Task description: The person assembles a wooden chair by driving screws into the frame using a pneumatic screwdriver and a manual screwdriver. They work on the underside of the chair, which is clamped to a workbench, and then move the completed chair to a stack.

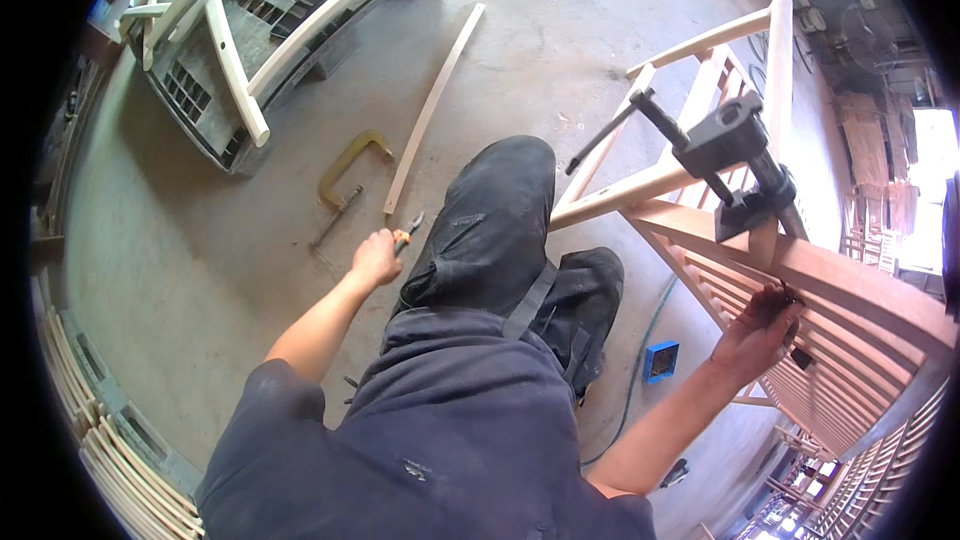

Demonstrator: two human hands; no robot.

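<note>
My left hand (pixel 376 259) is closed round the orange handles of a pair of pliers (pixel 409 234), out over the floor left of my knee. My right hand (pixel 757 337) is at the slatted wooden seat frame (pixel 870 290), with its fingers drawn together just under the front rail. A small dark bit shows at those fingertips, too small to name. Above that hand a dark metal bar clamp (pixel 735 135) grips the rail, with a small wooden block (pixel 764 243) beneath its jaw.
A yellow C-clamp (pixel 350 165) and a long curved wooden strip (pixel 432 112) lie on the floor ahead. Wooden frame parts (pixel 235 70) rest on a pallet (pixel 225 145) at far left. A blue box (pixel 660 362) and a hose (pixel 640 365) are by my right knee.
</note>
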